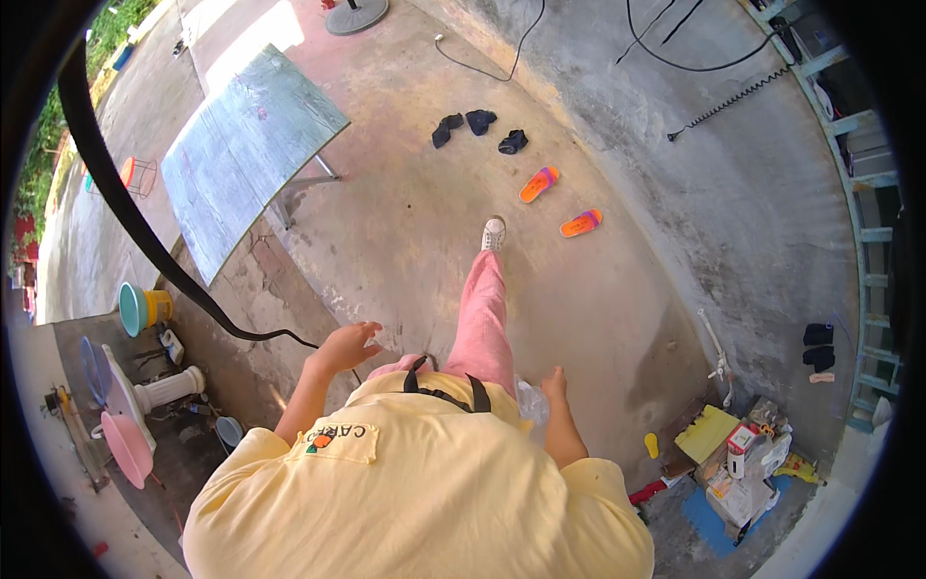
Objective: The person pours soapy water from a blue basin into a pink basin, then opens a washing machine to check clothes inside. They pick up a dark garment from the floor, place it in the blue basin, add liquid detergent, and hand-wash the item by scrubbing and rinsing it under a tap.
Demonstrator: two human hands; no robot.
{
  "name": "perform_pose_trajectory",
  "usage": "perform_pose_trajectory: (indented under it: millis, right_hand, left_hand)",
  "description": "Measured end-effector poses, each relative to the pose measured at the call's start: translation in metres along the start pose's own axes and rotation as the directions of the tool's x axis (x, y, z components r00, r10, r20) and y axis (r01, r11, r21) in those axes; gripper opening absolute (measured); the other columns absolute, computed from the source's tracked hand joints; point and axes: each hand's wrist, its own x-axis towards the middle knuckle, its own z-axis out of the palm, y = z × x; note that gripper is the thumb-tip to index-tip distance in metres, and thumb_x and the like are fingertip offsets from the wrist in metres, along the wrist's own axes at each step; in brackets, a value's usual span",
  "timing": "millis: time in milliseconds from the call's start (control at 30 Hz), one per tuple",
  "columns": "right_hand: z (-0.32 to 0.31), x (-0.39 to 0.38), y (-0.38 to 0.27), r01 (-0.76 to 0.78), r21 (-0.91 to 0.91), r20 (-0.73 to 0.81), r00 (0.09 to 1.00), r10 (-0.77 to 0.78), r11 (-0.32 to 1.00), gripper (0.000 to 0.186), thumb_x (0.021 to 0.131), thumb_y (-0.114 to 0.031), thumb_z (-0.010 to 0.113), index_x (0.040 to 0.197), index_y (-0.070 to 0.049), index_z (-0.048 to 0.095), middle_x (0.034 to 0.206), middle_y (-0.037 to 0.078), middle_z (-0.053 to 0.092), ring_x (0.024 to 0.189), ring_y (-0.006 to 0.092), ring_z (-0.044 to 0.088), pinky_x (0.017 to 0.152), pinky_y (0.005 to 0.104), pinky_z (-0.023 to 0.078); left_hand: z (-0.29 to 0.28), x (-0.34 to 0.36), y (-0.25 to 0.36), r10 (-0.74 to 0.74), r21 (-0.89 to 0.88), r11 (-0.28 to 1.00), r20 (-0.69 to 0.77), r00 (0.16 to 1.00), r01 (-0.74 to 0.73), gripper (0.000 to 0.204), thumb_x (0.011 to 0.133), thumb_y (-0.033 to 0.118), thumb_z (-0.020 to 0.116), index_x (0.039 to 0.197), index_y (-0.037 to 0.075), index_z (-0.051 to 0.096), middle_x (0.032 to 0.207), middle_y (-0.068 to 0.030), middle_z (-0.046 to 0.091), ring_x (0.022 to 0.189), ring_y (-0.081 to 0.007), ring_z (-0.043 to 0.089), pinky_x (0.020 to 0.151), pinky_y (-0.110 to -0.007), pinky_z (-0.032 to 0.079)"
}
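Note:
My left hand (349, 344) is beside my waist with its fingers loosely curved and apart, holding nothing; a black strap or cord (241, 328) runs behind it. My right hand (554, 384) hangs by my hip near a clear plastic bag (531, 403); its fingers are too hidden to tell whether they grip the bag. One leg in pink trousers (477, 309) is stretched forward, ending in a white shoe (494, 232). Orange slippers (538, 183) and several dark socks or cloths (480, 121) lie ahead on the concrete floor.
A pale blue table (246, 154) stands ahead-left. Basins (130, 444) and buckets (154, 307) are by a sink at the left. A pile of boxes (748, 454) sits at the lower right beside the concrete wall (694, 193). Cables (502, 72) lie along the wall.

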Motion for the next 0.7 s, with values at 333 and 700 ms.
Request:
perform_pose_trajectory:
  millis: [333, 700]
  right_hand:
    - [-0.048, 0.252, -0.299, 0.329, -0.3, 0.168, 0.942, -0.291, 0.895, 0.048, 0.074, -0.005, 0.055, 0.121, -0.001, 0.046, 0.103, 0.02, 0.061, 0.094, 0.0359, 0.059, 0.083, 0.0424, 0.046]
    - [0.047, 0.568, -0.564, 0.648, -0.434, 0.381, 0.761, -0.524, 0.626, 0.036, 0.074, -0.002, 0.055, 0.109, -0.003, 0.058, 0.136, 0.017, 0.036, 0.113, 0.0324, 0.049, 0.091, 0.0389, 0.043]
  left_hand:
    - [-0.074, 0.262, 0.048, -0.355, -0.556, 0.799, -0.128, 0.926, 0.23, 0.03, 0.08, 0.007, 0.059, 0.109, 0.0, 0.054, 0.097, -0.015, 0.064, 0.091, -0.0236, 0.062, 0.08, -0.032, 0.048]
    - [-0.055, 0.348, 0.006, -0.79, -0.851, 0.23, 0.121, 0.601, 0.473, 0.025, 0.086, 0.002, 0.051, 0.111, 0.0, 0.052, 0.098, -0.0093, 0.063, 0.092, -0.0159, 0.059, 0.082, -0.027, 0.046]
